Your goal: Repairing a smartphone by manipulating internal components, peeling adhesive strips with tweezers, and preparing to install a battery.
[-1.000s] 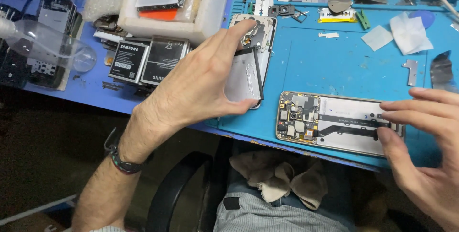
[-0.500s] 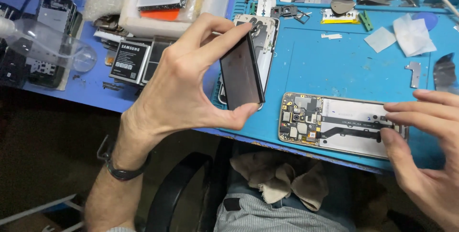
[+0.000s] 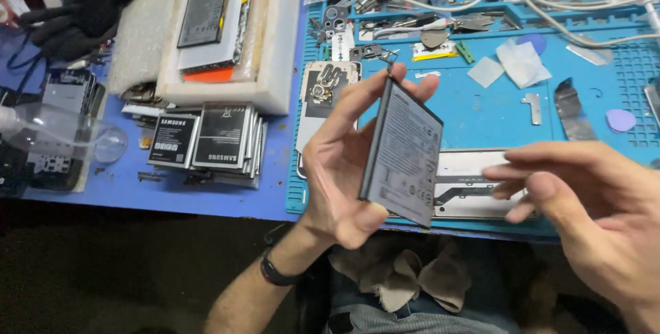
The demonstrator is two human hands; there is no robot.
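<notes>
**Phone battery held up in your left hand**

The flat grey phone battery [image 3: 404, 158] is up in the air, standing on its end above the blue work mat [image 3: 481, 110]. Your left hand [image 3: 344, 162] holds it tight by its edges, thumb at the bottom and fingers at the top. Your right hand [image 3: 584, 210] is just beside it, holding nothing, fingers loosely bent. An open phone [image 3: 474, 186] lies on the mat behind the battery. A stack of batteries [image 3: 206, 141] sits to the left.

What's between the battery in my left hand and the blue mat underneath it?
In the head view, the opened phone lies on the blue mat, partly hidden behind the battery held in the left hand.
</notes>
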